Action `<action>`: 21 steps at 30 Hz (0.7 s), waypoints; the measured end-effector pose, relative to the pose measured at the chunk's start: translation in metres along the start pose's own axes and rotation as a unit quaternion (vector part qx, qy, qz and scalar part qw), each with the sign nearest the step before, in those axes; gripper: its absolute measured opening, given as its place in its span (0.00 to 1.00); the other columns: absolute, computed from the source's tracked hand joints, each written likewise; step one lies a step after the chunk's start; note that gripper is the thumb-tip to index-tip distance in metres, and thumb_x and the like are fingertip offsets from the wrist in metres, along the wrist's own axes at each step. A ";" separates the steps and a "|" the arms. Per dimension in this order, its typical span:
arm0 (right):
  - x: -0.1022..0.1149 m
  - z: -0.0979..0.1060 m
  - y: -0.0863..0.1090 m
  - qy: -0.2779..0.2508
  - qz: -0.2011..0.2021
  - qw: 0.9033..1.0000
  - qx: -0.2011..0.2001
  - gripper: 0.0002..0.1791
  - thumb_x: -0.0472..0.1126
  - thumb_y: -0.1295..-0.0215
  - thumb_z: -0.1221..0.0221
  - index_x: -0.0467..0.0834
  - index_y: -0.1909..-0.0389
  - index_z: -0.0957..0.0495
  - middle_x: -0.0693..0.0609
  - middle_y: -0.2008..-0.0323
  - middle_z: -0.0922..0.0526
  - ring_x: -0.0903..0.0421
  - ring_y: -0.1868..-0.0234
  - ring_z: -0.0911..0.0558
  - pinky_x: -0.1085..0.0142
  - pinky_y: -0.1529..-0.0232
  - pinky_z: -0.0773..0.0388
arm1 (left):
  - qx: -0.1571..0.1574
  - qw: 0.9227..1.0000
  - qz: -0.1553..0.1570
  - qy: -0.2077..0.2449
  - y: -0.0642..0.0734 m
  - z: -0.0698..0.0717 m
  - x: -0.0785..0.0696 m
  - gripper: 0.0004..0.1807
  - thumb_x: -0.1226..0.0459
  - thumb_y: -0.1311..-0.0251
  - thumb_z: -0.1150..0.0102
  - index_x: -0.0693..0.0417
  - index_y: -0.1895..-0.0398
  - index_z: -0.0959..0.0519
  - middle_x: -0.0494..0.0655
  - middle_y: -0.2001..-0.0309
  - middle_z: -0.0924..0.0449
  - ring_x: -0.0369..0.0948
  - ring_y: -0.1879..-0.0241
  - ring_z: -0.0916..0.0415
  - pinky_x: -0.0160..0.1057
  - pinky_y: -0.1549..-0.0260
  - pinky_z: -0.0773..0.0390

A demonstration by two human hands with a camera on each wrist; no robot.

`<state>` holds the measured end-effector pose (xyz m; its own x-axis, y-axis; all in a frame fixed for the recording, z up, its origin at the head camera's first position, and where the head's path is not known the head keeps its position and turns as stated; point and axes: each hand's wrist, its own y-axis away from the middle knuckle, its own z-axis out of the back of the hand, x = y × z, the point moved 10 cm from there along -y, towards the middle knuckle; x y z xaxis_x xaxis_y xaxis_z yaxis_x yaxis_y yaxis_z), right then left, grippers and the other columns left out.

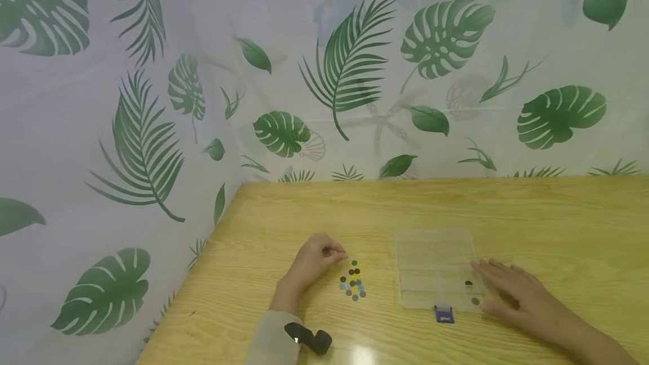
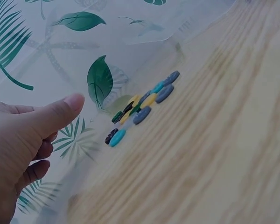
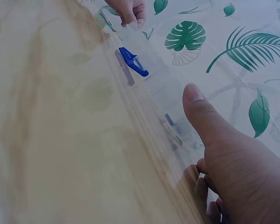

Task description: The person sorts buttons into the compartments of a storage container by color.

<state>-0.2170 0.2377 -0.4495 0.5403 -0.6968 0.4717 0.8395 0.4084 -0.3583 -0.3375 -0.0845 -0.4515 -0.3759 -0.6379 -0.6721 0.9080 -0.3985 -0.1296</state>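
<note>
My left hand [image 1: 316, 258] is beside a small pile of buttons [image 1: 353, 283] in black, green, yellow, blue and grey. Its thumb and index fingertips come together just left of the pile; I cannot tell whether a button is between them. In the left wrist view the thumb [image 2: 60, 114] covers the index fingertip. A clear plastic compartment box [image 1: 421, 269] lies to the right of the buttons. Inside its right front section are a black button [image 1: 469, 283] and a grey button [image 1: 475, 301]. My right hand [image 1: 522, 297] rests at the box's right side, fingers extended along that edge.
A blue latch [image 1: 444, 314] sits on the box's front side. The wooden table [image 1: 375, 207] ends at a leaf-printed curtain [image 1: 350, 72] at the back and left. A black strap device [image 1: 309, 338] is on the left wrist.
</note>
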 end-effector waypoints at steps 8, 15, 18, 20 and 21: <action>0.000 0.001 -0.001 0.009 0.004 1.000 -0.002 0.40 0.41 0.43 0.36 0.48 0.29 0.41 0.35 0.38 0.31 0.81 0.33 0.57 0.81 0.35 0.71 | 0.000 1.000 -0.023 0.010 -0.003 -0.003 -0.012 0.10 0.52 0.41 0.39 0.46 0.66 0.17 0.35 0.68 0.25 0.35 0.63 0.30 0.33 0.60 0.26; -0.001 0.001 -0.001 0.010 0.003 1.000 0.004 0.40 0.42 0.42 0.36 0.48 0.29 0.42 0.36 0.37 0.32 0.81 0.33 0.58 0.82 0.36 0.72 | 0.000 0.999 -0.042 -0.010 -0.005 -0.008 -0.026 0.09 0.52 0.41 0.39 0.45 0.65 0.17 0.33 0.69 0.25 0.33 0.64 0.30 0.33 0.61 0.27; 0.000 0.001 0.000 0.014 0.007 1.000 0.000 0.40 0.42 0.43 0.36 0.48 0.29 0.41 0.38 0.36 0.31 0.80 0.32 0.57 0.81 0.35 0.71 | 0.000 0.999 -0.043 -0.018 -0.008 -0.011 -0.030 0.09 0.51 0.41 0.40 0.44 0.65 0.17 0.32 0.69 0.25 0.32 0.63 0.30 0.32 0.61 0.27; 0.000 0.001 0.000 0.017 0.011 1.000 -0.002 0.40 0.42 0.43 0.36 0.48 0.29 0.41 0.41 0.36 0.32 0.79 0.32 0.57 0.81 0.35 0.71 | 0.002 0.999 -0.041 -0.020 -0.010 -0.014 -0.033 0.09 0.51 0.40 0.40 0.43 0.66 0.17 0.32 0.68 0.24 0.32 0.63 0.30 0.32 0.61 0.27; 0.000 0.001 0.000 0.018 0.012 1.000 -0.002 0.40 0.42 0.43 0.36 0.48 0.30 0.41 0.42 0.35 0.32 0.79 0.32 0.57 0.81 0.35 0.70 | 0.003 0.999 -0.040 -0.020 -0.011 -0.015 -0.035 0.08 0.51 0.40 0.40 0.43 0.66 0.17 0.31 0.68 0.24 0.32 0.63 0.30 0.32 0.61 0.27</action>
<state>-0.2169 0.2380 -0.4485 0.5571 -0.7079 0.4342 0.8265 0.4218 -0.3727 -0.3315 -0.0481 -0.4376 -0.4547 -0.6295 -0.6300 0.8733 -0.4539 -0.1769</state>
